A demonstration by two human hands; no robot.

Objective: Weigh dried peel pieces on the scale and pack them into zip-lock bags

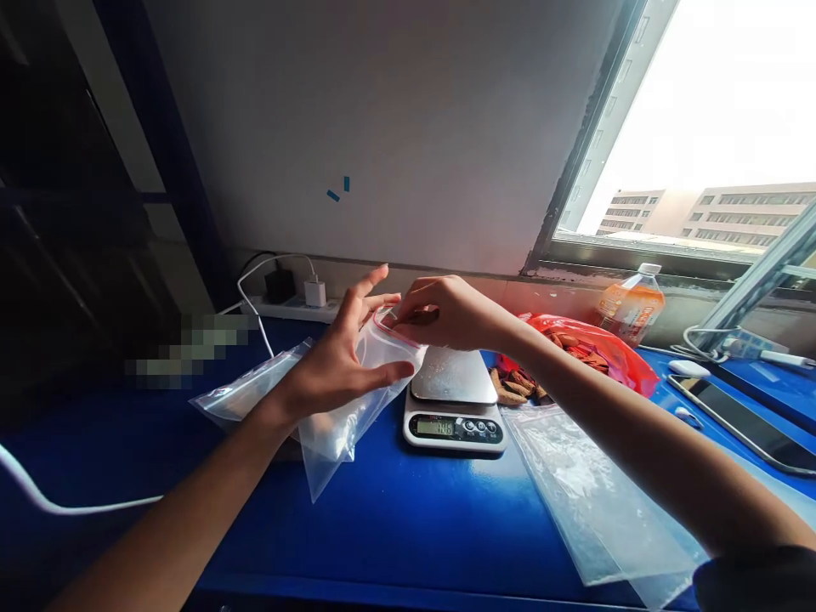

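Note:
A clear zip-lock bag (328, 438) with a red strip along its mouth hangs tilted beside the scale. My right hand (446, 310) pinches the bag near that mouth, its fingertips partly hidden. Spread wide, the fingers and thumb of my left hand (337, 357) are at the near side of the bag; whether they touch it I cannot tell. Just right of the bag stands a white digital kitchen scale (414, 408) with a steel plate (452, 378) and a lit display. Behind my left wrist lies another clear bag (255, 382).
Brown dried pieces (513, 387) lie by a red plastic bag (628, 365), with more inside it. Flat clear bags (592, 493) sit under my right forearm. An orange drink bottle (634, 306), a phone (745, 416) and a power strip (290, 308) line the blue table (382, 535).

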